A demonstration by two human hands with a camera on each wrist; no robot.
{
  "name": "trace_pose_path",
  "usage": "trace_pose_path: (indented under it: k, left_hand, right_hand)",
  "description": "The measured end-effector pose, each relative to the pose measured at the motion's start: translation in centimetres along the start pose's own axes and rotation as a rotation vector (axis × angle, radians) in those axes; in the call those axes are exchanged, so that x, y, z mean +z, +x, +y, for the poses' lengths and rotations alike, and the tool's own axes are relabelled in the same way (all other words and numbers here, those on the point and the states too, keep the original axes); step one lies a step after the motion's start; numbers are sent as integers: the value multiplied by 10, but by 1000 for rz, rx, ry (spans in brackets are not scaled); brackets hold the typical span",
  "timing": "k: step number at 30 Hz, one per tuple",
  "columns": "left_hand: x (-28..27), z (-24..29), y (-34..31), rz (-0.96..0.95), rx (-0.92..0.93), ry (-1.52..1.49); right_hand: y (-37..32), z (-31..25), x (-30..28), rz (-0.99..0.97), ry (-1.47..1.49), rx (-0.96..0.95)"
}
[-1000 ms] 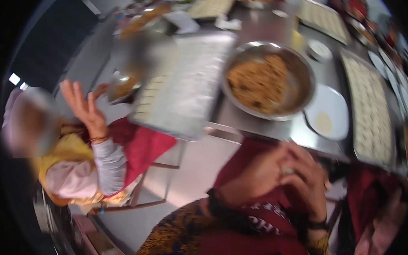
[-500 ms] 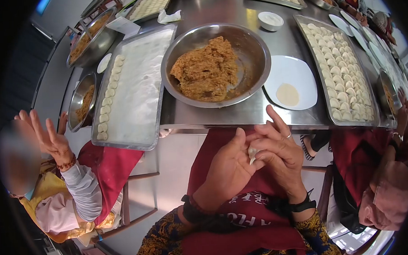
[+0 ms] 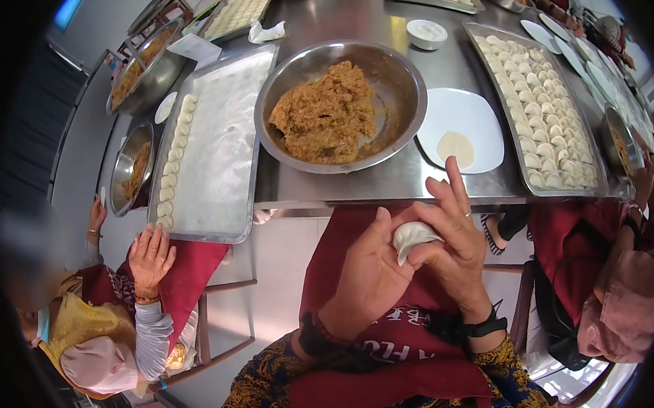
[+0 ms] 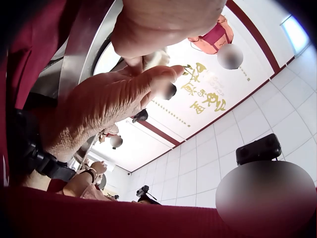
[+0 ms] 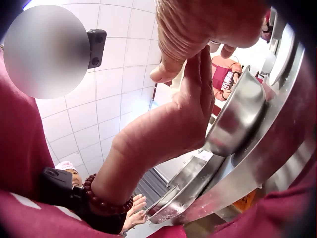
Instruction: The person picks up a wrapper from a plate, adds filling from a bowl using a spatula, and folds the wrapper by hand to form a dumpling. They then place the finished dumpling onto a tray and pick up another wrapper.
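A folded, pleated dumpling (image 3: 414, 238) shows between the two hands in the head view, in front of the apron. The right hand (image 3: 449, 246) pinches its edge with thumb and index finger, other fingers raised. The left hand (image 3: 367, 279) cups its other side, thumb upright and palm turned inward; its fingertips are partly hidden. In the left wrist view, the right hand (image 4: 106, 101) reaches toward the pale dumpling (image 4: 156, 58). The left hand's (image 5: 158, 131) fingers look straight in the right wrist view, with a sliver of dumpling (image 5: 177, 82) beside them.
A steel bowl (image 3: 261, 123) of orange-brown filling stands ahead. Right of it are a white plate (image 3: 484, 117) with one wrapper (image 3: 456, 149), a small white bowl (image 3: 427, 34) and a full dumpling tray (image 3: 530, 184). A floured tray (image 3: 218, 136) lies left, near a seated person's hand (image 3: 151, 263).
The dumpling, earlier mostly covered by fingers, now shows clearly between the hands. The head view has steadied. The neighbour's raised hand has come down beside the left tray.
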State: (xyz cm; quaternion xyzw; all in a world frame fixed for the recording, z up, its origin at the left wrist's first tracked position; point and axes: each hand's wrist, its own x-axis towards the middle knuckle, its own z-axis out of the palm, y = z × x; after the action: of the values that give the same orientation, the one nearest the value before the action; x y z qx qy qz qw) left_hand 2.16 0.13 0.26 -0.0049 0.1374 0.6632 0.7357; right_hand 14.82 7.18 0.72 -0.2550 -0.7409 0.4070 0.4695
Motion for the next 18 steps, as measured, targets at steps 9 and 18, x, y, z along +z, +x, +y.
trace_pose_path:
  k: [9,18]
  left_hand:
    - [-6,-6,1,-123,20,-121]
    - [-12,-10,3,-162,56,-163]
  right_hand:
    - [-5,5,-5,-68,-115,-93]
    - [-7,7,-6,-30,-131,-86]
